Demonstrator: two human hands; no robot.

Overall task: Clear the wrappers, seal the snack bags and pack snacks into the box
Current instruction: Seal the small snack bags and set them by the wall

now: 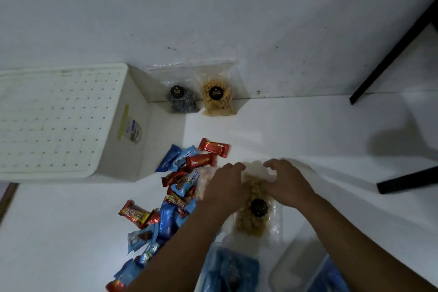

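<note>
Left hand (225, 187) and right hand (288, 185) with fingers curled, pinching the top edge of a clear plastic bag of yellow snacks (254, 211) on the white surface (308, 130), heap of red and blue wrapped bars (180, 180) touching the left hand's outer side, bare surface beyond the right hand, lidded white plastic box (59, 121) far left.

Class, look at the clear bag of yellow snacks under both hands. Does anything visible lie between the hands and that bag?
Nothing visible does. The left hand and right hand already rest on the top end of the clear snack bag, fingers curled over it. The pile of wrapped bars lies beside the bag on the left, not over it.
</note>
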